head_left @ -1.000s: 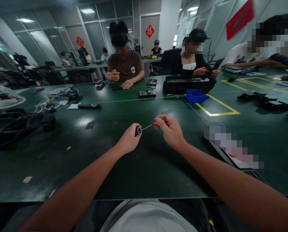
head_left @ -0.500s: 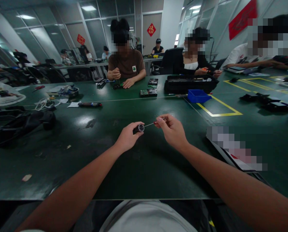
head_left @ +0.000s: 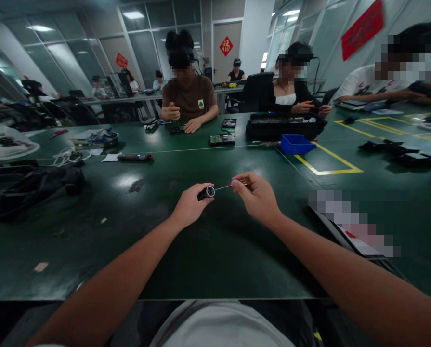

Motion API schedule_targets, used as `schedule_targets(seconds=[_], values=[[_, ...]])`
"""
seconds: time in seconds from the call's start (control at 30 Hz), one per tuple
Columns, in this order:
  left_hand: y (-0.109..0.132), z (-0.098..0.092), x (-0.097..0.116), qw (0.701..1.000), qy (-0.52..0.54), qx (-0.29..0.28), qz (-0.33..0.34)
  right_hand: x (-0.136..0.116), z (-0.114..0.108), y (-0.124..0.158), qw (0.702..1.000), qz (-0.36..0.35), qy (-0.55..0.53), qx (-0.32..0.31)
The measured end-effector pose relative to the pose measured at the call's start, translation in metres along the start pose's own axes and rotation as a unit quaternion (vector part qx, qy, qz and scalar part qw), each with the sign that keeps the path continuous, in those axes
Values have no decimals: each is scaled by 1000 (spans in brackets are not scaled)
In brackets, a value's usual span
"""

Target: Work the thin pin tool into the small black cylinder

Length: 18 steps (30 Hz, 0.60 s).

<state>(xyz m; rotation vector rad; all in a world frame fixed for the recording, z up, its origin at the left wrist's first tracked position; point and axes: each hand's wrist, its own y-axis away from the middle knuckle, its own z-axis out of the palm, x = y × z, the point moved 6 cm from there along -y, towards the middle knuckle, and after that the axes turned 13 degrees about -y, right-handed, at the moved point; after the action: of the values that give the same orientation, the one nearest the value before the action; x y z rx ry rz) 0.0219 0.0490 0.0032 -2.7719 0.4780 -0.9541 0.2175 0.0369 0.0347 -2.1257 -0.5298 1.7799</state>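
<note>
Over the green table, my left hand (head_left: pixel 190 206) is closed around a small black cylinder (head_left: pixel 206 192) with a pale ring at its round end; its exact kind does not show. That end faces right. My right hand (head_left: pixel 257 194) pinches a screwdriver (head_left: pixel 223 187) by its reddish, see-through handle. The thin metal shaft points left, and its tip meets the cylinder's ringed end or lies just in front of it; I cannot tell how deep it reaches. My fingers cover part of the handle and most of the cylinder's body.
A blue bin (head_left: pixel 297 144) stands before a long black case (head_left: pixel 285 126). Green circuit boards (head_left: pixel 221 139) lie near a person (head_left: pixel 189 99) across the table. A dark pen-like tool (head_left: pixel 135 157) and a black bag (head_left: pixel 36 190) are left; a blurred packet (head_left: pixel 348 224) lies right.
Both hands keep nearly the same place and grip. The cylinder's ringed end has turned or shifted very slightly, and the fingers on the screwdriver handle have moved a little.
</note>
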Motion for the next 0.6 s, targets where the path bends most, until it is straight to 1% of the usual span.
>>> schedule_targets(seconds=[0.1, 0.27, 0.4, 0.6], values=[[0, 0, -1, 1000, 0, 0, 4, 0, 2, 0, 1000, -6, -3, -17], [0, 2, -2, 1000, -4, -4, 23, 1, 4, 1, 999, 12, -1, -36], [0, 2, -1, 999, -15, -8, 28, 2, 4, 2, 999, 25, 6, -31], [0, 0, 0, 999, -35, -10, 23, 0, 4, 3, 999, 21, -21, -31]])
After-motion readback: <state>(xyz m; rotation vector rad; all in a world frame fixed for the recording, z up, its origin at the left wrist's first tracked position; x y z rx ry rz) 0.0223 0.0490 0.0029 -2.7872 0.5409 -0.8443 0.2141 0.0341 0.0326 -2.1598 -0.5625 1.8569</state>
